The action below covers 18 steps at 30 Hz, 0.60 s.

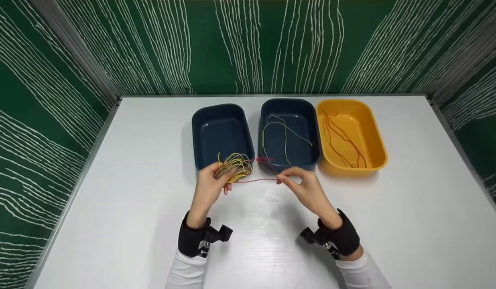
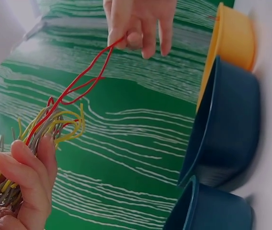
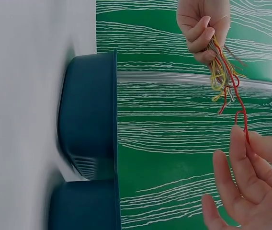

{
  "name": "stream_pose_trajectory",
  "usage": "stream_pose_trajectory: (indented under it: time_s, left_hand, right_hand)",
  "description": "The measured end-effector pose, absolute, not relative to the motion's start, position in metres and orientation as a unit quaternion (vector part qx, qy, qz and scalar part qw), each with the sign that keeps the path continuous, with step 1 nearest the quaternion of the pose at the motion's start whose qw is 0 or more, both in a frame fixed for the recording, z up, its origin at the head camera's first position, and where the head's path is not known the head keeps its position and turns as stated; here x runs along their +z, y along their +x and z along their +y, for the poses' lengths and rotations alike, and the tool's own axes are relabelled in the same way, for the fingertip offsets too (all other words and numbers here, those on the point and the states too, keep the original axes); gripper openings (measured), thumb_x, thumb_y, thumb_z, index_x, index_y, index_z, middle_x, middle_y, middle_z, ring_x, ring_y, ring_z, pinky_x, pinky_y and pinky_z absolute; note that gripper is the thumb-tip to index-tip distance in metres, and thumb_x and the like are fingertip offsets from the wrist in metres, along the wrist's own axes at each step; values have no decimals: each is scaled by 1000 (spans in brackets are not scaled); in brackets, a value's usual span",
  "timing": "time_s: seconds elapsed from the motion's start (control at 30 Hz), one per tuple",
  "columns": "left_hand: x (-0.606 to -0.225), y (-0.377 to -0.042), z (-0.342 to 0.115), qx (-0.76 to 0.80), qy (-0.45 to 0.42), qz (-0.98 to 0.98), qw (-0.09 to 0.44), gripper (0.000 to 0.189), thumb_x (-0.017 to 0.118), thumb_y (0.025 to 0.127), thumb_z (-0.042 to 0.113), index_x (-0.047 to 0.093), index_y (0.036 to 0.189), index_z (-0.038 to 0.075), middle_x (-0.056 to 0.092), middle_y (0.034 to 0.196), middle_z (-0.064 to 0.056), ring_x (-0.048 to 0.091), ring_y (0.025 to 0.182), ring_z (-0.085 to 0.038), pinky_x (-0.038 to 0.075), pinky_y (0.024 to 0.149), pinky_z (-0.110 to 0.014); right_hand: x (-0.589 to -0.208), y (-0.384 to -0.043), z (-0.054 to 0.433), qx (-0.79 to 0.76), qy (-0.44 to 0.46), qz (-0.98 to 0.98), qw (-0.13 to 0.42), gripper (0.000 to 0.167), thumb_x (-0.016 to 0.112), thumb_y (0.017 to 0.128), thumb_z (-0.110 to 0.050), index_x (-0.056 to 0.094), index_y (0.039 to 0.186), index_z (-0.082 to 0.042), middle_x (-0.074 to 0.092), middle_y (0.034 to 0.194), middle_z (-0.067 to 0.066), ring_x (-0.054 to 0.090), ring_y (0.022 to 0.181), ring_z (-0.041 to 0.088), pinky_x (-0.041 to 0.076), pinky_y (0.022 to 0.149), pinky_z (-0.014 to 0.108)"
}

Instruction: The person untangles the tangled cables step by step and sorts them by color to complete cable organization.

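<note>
Lower centre of the head view: left hand point(image 1: 210, 184) grasps a bundle of yellow, grey and red strings point(image 1: 238, 163). Right hand point(image 1: 308, 188), right of it, pinches a red string point(image 1: 256, 180) between thumb and fingertips; the string spans the gap to the bundle. Judged near weightless, limp, unlikely to break but prone to snagging. Best hold: fingertip pinch near the end, bundle gripped firmly at its middle.
</note>
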State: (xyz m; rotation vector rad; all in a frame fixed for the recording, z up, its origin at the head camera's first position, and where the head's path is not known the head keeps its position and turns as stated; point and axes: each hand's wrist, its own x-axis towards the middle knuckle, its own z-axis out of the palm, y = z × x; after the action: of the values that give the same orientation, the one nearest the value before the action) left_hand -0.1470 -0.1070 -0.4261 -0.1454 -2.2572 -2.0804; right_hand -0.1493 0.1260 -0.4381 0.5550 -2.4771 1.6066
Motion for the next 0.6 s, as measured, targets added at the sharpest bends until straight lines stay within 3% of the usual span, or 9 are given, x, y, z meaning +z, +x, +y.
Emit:
stream_pose_trajectory:
  time_s: [0.13, 0.33, 0.47, 0.6]
  left_hand:
    - [-427, -147, -107, -675, -55, -735, 28, 15, 61, 82, 4, 55, 81, -11, 53, 53, -7, 47, 38, -8, 40, 37, -18]
    - [-425, -146, -121, -672, -10, -738, 52, 16, 61, 82, 3, 56, 88, -11, 54, 58, -6, 49, 39, -10, 40, 37, -17]
    - [-424, -147, -129, -677, 6, -733, 65, 16, 61, 81, 3, 57, 88, -11, 54, 58, -5, 48, 39, -8, 39, 36, -17]
    - [-424, -148, -129, -673, -6, -737, 58, 16, 61, 82, 4, 57, 88, -10, 55, 59, -5, 49, 40, -9, 40, 37, -18]
  right_hand:
    - [-439, -152, 130, 534, 186, -821, 81, 6, 62, 82, -8, 66, 80, -5, 65, 72, 0, 58, 73, 10, 45, 69, 21]
    - [-435, -158, 150, 559, 166, -799, 147, 5, 59, 80, 6, 63, 80, 9, 63, 73, 19, 58, 67, 8, 45, 64, 15]
    - [-421, -154, 162, 587, 130, -786, 145, 6, 56, 80, 11, 61, 81, 14, 60, 72, 27, 58, 64, 1, 45, 63, 13]
    - [-413, -153, 170, 570, 99, -802, 147, 7, 59, 80, 7, 63, 80, 13, 61, 72, 27, 58, 67, 2, 44, 65, 12]
